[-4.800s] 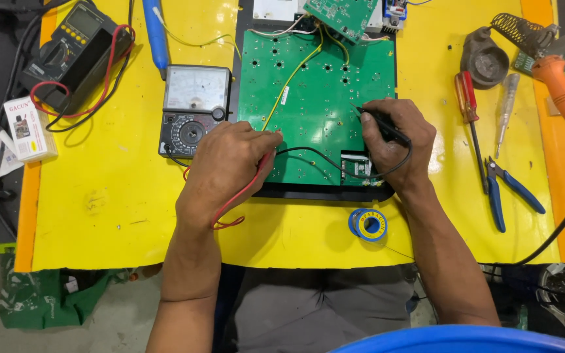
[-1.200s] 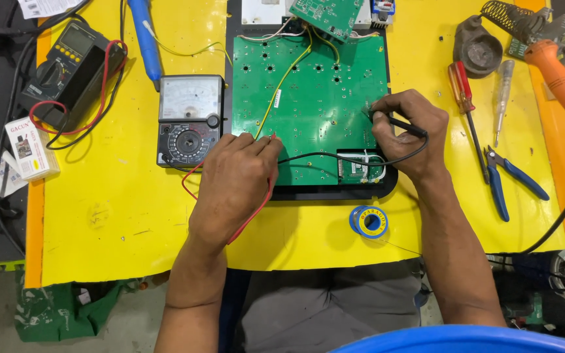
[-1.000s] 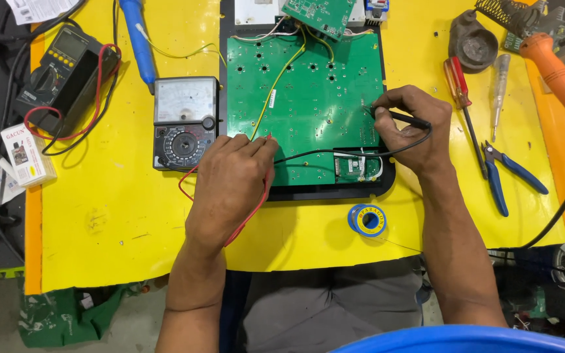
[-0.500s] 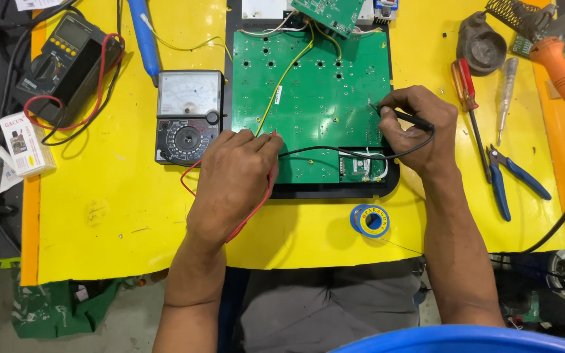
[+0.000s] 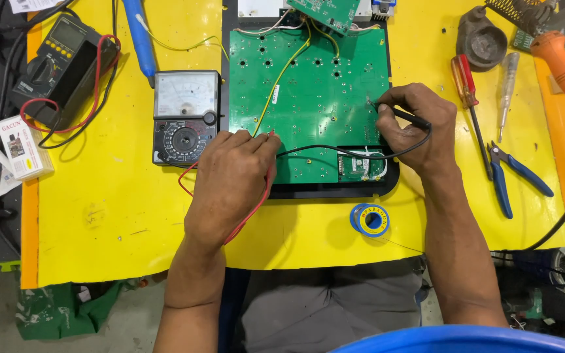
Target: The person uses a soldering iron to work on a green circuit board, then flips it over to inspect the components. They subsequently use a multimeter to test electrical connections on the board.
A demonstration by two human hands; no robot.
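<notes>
Left hand: the left hand [image 5: 233, 180] lies knuckles up at the near left corner of the large green printed circuit board [image 5: 308, 98], fingers curled around a thin red test probe [image 5: 271, 140] whose tip meets the board's near left part.
Red lead: a red wire [image 5: 250, 219] runs out from under this hand toward the near edge of the table.
Right hand: the right hand [image 5: 420, 127] is closed in a pen-like pinch on a slim black test probe [image 5: 403, 116], tip touching the board near its right edge.
Black lead: a black wire [image 5: 335, 150] trails from that probe leftward over the board's near part.
Board: it sits in a black tray at the far middle of the yellow table top [image 5: 125, 216].
Meter: a black analogue multimeter with a white dial [image 5: 186, 117] lies just left of the board.
Near edge: a blue-rimmed solder spool [image 5: 369, 219] lies on the table, near the right forearm.
Right side: a red-handled screwdriver [image 5: 467, 91] and blue-handled pliers [image 5: 508, 176] lie right of the right hand.
</notes>
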